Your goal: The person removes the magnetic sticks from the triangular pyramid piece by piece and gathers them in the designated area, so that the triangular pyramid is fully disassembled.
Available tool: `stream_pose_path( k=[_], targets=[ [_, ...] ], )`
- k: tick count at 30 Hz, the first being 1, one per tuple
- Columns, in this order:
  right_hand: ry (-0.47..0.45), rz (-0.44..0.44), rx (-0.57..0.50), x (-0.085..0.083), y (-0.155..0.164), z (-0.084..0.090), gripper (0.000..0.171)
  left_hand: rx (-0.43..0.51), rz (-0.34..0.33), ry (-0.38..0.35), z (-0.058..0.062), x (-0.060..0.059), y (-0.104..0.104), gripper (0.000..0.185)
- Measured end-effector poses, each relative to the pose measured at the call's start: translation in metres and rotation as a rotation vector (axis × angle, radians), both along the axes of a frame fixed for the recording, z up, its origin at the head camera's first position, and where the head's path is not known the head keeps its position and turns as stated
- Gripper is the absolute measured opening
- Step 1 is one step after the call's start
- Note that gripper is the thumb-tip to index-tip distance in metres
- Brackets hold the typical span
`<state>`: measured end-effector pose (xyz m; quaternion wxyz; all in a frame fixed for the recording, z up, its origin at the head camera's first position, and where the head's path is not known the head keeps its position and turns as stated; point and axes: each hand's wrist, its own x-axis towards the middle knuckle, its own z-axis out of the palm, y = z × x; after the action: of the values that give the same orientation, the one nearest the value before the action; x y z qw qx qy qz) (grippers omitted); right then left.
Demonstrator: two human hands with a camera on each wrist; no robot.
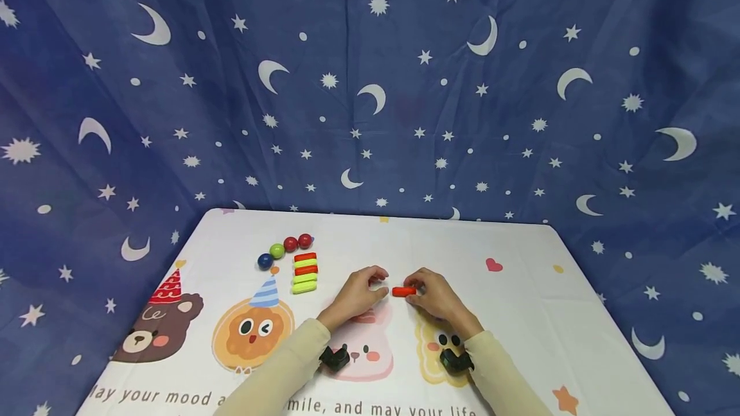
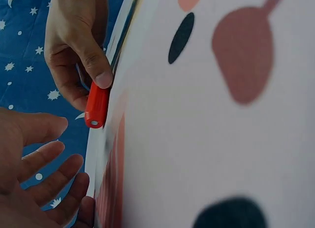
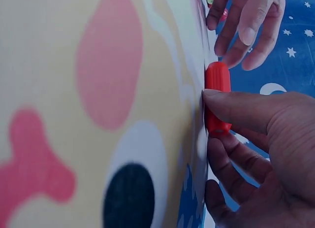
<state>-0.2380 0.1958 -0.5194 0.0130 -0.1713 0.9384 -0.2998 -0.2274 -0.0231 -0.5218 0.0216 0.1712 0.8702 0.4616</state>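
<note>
On the white tablecloth [image 1: 509,313], my right hand [image 1: 435,294] pinches a short red ridged plastic rod [image 1: 403,291] between thumb and fingers. The rod lies sideways at the cloth, one end pointing to my left hand; that end shows a small pale dot in the left wrist view. My left hand [image 1: 360,292] is just to the left, fingers spread and relaxed, holding nothing. Its fingertips [image 2: 59,123] stand a little apart from the rod.
Left of my hands, several red and yellow-green rods [image 1: 304,279] lie side by side in a column. Behind them curves a row of balls, blue [image 1: 265,261], green [image 1: 277,250] and red [image 1: 291,244]. A starry blue curtain [image 1: 370,114] hangs behind the table.
</note>
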Motion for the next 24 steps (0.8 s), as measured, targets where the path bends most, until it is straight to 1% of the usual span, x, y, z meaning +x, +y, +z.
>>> stream_pose_path(
  k=[6,10,15,20,24],
  targets=[
    [0.023,-0.012,-0.009,-0.001,0.003,0.002,0.02,-0.041,-0.006,-0.01,-0.002,-0.005,0.007,0.028],
    [0.013,-0.006,-0.017,-0.002,0.004,0.001,0.018,-0.089,-0.011,-0.006,-0.003,-0.004,0.01,0.028],
    [0.013,-0.001,-0.024,-0.001,0.003,0.0,0.019,-0.157,-0.004,0.052,-0.005,-0.004,0.013,0.025],
    [0.021,0.008,-0.021,0.0,0.0,-0.001,0.018,-0.162,0.014,0.088,-0.006,-0.003,0.016,0.017],
    [0.02,0.008,-0.018,0.001,0.001,-0.002,0.018,-0.173,0.024,0.107,-0.006,-0.002,0.021,0.016]
  ],
)
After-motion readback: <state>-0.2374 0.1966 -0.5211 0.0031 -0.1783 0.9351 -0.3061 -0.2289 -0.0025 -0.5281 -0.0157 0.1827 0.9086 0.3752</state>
